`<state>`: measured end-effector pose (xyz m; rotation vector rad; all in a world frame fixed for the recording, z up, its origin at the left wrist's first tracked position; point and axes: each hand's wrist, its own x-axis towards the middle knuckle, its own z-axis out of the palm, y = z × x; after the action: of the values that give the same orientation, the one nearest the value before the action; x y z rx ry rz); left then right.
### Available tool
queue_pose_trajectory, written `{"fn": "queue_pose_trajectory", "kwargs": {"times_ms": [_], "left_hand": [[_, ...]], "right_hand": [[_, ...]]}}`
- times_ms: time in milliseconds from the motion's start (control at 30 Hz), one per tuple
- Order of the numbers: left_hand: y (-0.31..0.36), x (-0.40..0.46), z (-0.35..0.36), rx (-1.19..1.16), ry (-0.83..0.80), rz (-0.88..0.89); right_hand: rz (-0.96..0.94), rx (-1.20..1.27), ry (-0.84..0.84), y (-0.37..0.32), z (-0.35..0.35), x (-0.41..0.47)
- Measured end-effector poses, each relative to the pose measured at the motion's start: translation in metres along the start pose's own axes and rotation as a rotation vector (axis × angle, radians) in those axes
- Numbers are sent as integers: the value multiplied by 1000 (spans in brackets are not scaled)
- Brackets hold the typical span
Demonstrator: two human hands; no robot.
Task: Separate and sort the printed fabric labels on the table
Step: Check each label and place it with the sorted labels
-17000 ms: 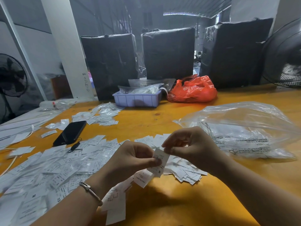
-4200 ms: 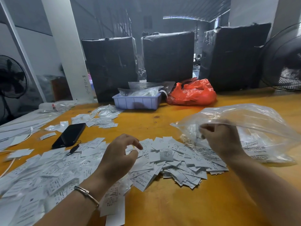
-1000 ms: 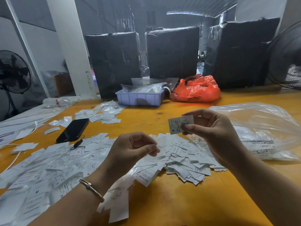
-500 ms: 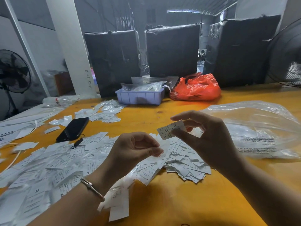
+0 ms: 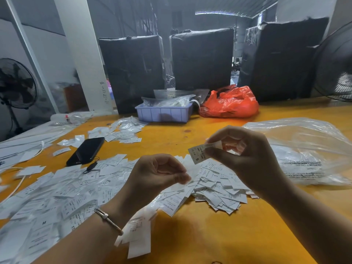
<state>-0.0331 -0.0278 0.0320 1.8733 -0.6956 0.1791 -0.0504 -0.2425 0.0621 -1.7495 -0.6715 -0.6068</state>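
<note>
My right hand (image 5: 247, 159) pinches one white printed label marked S (image 5: 197, 154) above the yellow table (image 5: 209, 237). The label tilts down to the left. My left hand (image 5: 158, 174) hovers just left of and below it, fingers curled, thumb on the forefinger, with no label seen in it. Under both hands lies a heap of loose labels (image 5: 219, 185). A wider spread of labels (image 5: 57, 193) covers the table to the left. A clear plastic bag (image 5: 304, 149) with more labels inside sits at the right.
A black phone (image 5: 85, 150) lies left of centre, with a smaller label pile (image 5: 122, 130) behind it. A lilac tray (image 5: 163, 113) and a red bag (image 5: 230, 103) stand at the back, before black wrapped bales (image 5: 202, 58). Fans stand far left (image 5: 17, 82) and right (image 5: 339, 63).
My right hand took a label from the bag side, raised it, then lowered and tilted it toward my left hand. My left hand curled its fingers and has stayed almost still.
</note>
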Motion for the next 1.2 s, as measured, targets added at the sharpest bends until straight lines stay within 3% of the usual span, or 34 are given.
{"fn": "queue_pose_trajectory", "kwargs": {"times_ms": [867,1033,1200], "left_hand": [[0,-1,-1,21,25,36],[0,-1,-1,-20,13,17],[-2,1,0,-3,7,-4]], "right_hand": [[-59,-252,-84,8,3,-2],[-22,-242,-178,9,5,-4],[45,-193,-139,10,1,-1]]}}
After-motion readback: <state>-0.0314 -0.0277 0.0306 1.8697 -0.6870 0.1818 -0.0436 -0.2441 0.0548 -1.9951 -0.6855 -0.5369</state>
